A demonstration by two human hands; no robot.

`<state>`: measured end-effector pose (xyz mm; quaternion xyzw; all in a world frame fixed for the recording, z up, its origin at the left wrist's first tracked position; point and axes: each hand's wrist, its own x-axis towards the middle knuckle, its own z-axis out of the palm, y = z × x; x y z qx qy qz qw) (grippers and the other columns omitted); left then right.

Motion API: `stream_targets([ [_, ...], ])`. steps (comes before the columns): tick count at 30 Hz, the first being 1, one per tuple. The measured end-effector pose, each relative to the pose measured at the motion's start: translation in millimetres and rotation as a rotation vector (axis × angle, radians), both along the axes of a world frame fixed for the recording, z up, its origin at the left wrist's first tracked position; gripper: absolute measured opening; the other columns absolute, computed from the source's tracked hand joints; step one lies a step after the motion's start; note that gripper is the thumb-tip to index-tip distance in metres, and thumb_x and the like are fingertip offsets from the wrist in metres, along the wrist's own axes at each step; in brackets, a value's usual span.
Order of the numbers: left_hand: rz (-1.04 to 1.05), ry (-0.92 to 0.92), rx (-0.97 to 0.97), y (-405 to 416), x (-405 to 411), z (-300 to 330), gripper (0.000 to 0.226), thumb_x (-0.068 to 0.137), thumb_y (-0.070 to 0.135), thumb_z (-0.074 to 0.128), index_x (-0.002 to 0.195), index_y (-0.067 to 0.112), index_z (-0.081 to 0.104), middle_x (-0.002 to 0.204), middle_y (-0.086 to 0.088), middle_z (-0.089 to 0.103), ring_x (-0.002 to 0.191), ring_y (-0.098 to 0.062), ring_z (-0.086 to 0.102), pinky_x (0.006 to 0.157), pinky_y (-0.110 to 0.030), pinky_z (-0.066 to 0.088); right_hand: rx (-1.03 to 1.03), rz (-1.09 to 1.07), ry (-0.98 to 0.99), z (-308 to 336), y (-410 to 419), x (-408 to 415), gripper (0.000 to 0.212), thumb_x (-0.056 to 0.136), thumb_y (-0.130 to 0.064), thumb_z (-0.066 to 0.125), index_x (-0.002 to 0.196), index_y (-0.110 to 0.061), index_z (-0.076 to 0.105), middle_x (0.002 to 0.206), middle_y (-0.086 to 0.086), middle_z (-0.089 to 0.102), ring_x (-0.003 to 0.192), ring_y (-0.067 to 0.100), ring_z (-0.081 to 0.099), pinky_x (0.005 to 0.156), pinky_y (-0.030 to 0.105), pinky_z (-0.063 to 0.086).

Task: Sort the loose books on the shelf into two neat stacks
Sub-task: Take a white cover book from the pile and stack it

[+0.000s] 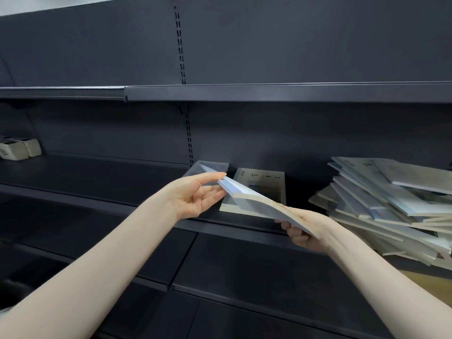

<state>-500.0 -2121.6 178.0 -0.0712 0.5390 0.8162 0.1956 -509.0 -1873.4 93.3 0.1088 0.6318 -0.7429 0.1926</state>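
Left fingers (215, 178) straight and close together, lying along the far edge of the blue book (254, 204), thumb tucked below it, so the left hand (195, 194) steadies that end. Right fingers (294, 232) curl up under the near end of the same book; the right hand (310, 231) grips it from beneath, thumb side hidden by the cover. The book hangs tilted in the air between both hands, near end lower, just above the front lip of the shelf (122, 174).

Directly behind the blue book, flat on the shelf, lies a pale book with a printed cover (265, 183), its near left corner covered by the held one. To the right of the blue book, a loose pile of books (391, 204) sprawls crookedly, edges fanned out in every direction. Far to the left of the blue book, at the back of the shelf, sit two small white boxes (19, 148).
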Motion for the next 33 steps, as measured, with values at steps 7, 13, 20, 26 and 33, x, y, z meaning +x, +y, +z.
stream_targets([
  [7,-0.099,0.241,-0.247,-11.4,10.6,-0.9,0.031,0.084,0.012,0.067,0.114,0.019,0.065,0.102,-0.004,0.074,0.08,-0.013,0.073,0.056,-0.018,0.055,-0.021,-0.052,0.185,5.9,-0.6,-2.2,0.025,0.086,-0.024,0.064,0.099,-0.004,0.067,0.072,0.002,0.07,0.055,0.01,0.061,0.051,0.02,0.049],
  [13,-0.125,0.297,-0.312,-10.7,6.6,-13.7,0.047,0.085,0.011,0.066,0.128,0.028,0.054,0.105,0.0,0.073,0.083,-0.014,0.072,0.063,-0.02,0.057,0.011,-0.083,0.264,6.6,5.4,0.5,0.013,0.091,-0.017,0.06,0.104,-0.015,0.062,0.081,0.003,0.074,0.055,0.011,0.067,0.045,0.02,0.052],
  [20,-0.164,0.352,-0.42,-5.9,-6.4,-36.5,0.051,0.086,0.007,0.065,0.123,0.037,0.051,0.097,0.002,0.075,0.077,-0.014,0.073,0.061,-0.02,0.056,0.069,-0.14,0.353,1.6,11.0,-7.6,0.027,0.084,-0.005,0.068,0.102,-0.023,0.06,0.096,0.007,0.073,0.071,0.021,0.073,0.056,0.029,0.057],
  [26,-0.149,0.331,-0.479,-4.8,-28.1,-60.5,0.062,0.085,0.004,0.065,0.132,0.04,0.044,0.102,0.0,0.074,0.093,-0.021,0.071,0.076,-0.028,0.057,0.092,-0.2,0.412,-7.9,16.5,-14.8,0.046,0.08,-0.005,0.072,0.12,-0.021,0.057,0.105,0.008,0.072,0.081,0.023,0.073,0.06,0.029,0.057],
  [33,-0.103,0.305,-0.538,2.9,-59.4,-76.8,0.068,0.083,0.001,0.064,0.141,0.029,0.041,0.105,-0.003,0.073,0.089,-0.019,0.072,0.065,-0.025,0.056,0.117,-0.272,0.442,-19.8,16.4,-34.7,0.052,0.079,0.0,0.072,0.125,-0.02,0.056,0.106,0.007,0.07,0.088,0.024,0.07,0.072,0.033,0.056],
])
